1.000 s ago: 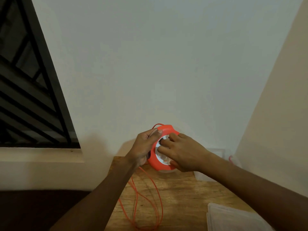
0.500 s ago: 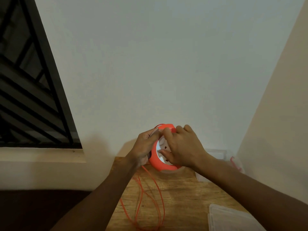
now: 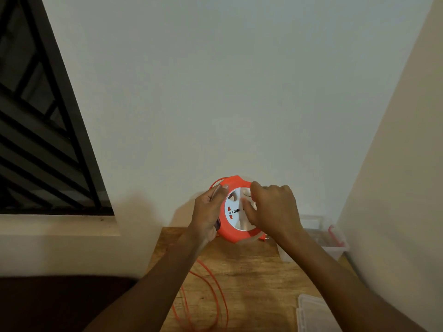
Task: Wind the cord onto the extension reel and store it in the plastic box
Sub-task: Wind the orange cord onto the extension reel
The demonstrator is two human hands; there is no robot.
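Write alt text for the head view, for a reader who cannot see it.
Two hands hold an orange extension reel above a wooden table: left hand grips its rim, right hand works its white socket face. Loose orange cord trails over the table; a clear plastic box sits right.

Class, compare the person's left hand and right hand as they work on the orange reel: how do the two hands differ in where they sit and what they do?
The left hand wraps the reel's outer orange edge from the side; the right hand lies over the white socket face. The left hand also has the orange cord running past its fingers; the right hand does not touch the cord. Both hands are on the reel, held above the wooden table.
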